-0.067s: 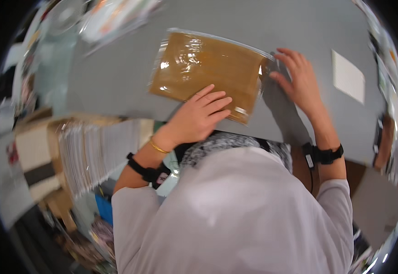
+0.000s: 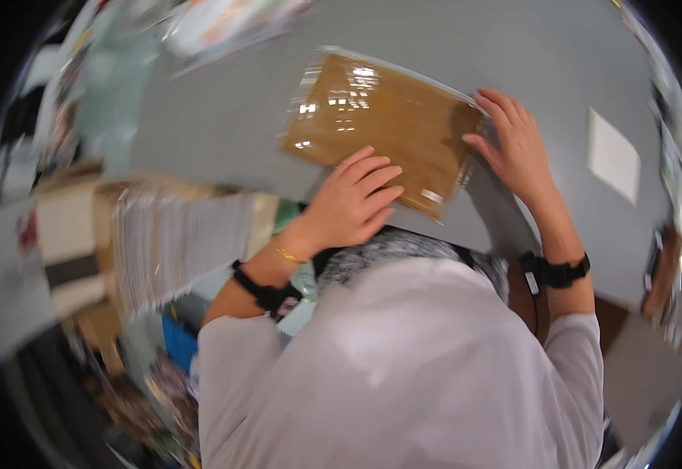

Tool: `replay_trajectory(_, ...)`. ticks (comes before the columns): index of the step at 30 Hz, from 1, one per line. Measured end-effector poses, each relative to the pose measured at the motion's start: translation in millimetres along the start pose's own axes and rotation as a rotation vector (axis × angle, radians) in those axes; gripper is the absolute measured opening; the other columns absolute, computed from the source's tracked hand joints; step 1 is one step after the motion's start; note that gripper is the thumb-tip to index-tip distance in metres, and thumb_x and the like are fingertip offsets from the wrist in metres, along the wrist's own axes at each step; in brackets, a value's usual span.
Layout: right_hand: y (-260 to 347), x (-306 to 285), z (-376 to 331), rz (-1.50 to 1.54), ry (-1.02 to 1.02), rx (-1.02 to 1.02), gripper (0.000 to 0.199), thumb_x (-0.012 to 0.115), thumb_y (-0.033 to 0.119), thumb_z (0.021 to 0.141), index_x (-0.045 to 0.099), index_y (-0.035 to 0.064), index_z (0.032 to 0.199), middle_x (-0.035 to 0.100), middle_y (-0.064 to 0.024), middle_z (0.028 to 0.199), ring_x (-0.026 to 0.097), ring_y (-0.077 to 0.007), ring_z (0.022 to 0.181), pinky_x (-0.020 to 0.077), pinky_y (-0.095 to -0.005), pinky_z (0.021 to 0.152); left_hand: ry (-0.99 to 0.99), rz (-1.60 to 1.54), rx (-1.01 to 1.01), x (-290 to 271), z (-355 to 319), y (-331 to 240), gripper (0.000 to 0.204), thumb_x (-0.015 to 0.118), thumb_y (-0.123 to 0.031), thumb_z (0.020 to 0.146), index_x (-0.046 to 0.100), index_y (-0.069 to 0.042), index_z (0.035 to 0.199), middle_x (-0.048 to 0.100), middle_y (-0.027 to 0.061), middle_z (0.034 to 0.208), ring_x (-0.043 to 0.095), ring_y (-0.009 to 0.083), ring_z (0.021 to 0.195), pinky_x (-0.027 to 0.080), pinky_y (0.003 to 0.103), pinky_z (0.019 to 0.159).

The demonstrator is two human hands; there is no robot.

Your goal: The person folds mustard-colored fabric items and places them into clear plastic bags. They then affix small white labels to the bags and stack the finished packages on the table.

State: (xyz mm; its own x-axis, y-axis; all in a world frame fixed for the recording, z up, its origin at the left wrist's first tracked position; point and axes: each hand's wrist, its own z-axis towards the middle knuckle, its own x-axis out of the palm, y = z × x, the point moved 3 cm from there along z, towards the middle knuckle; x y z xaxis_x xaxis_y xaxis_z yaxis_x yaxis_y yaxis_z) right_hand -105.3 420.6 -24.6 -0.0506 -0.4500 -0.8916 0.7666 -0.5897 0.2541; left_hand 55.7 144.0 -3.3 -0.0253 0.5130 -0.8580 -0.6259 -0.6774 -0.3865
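Observation:
A flat, clear plastic bag with a brown sheet-like content [image 2: 392,117] lies slanted on the grey table in front of me. Light glints off its film, and a small white label sits near its lower right corner. My left hand [image 2: 352,195] rests at the bag's near edge, its fingers spread over the film. At the upper right corner is my right hand [image 2: 517,144], with thumb and fingers apart around that corner. Whether its fingertips touch the film I cannot tell.
A white rectangular card [image 2: 614,155] lies to the right on the table. Another clear bag with coloured content [image 2: 227,27] is at the far left, blurred. Beside my left arm stands an open carton of packed white sheets or sleeves [image 2: 188,246].
The view has turned slightly, shifting the table and bag rightward in the picture. My right hand now overlaps the bag's upper right corner more closely. My left hand stays at the near edge.

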Motion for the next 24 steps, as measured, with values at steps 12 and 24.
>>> replay_trajectory(12, 106, 82, 92, 1.203, 0.552, 0.39, 0.056, 0.063, 0.003, 0.1, 0.054, 0.0087, 0.155, 0.06, -0.009, 0.148, 0.063, -0.0139, 0.122, 0.0535, -0.0303, 0.099, -1.041, -0.957, -1.222, 32, -139, 21, 0.055, 0.081, -0.02, 0.096, 0.047, -0.003, 0.136, 0.06, 0.0065, 0.111, 0.06, 0.0124, 0.094, 0.052, 0.029, 0.085)
replay_trajectory(24, 428, -63, 249, 0.692, -0.258, -0.909, 0.047, 0.063, -0.01, 0.087, 0.073, 0.0052, 0.13, 0.073, -0.009, 0.132, 0.069, -0.0245, 0.107, 0.0549, -0.0336, 0.092, -1.341, -0.292, -0.654, -305, -322, -7, 0.035, 0.062, -0.02, 0.107, 0.06, -0.007, 0.139, 0.066, 0.0076, 0.132, 0.062, 0.016, 0.121, 0.052, 0.034, 0.103)
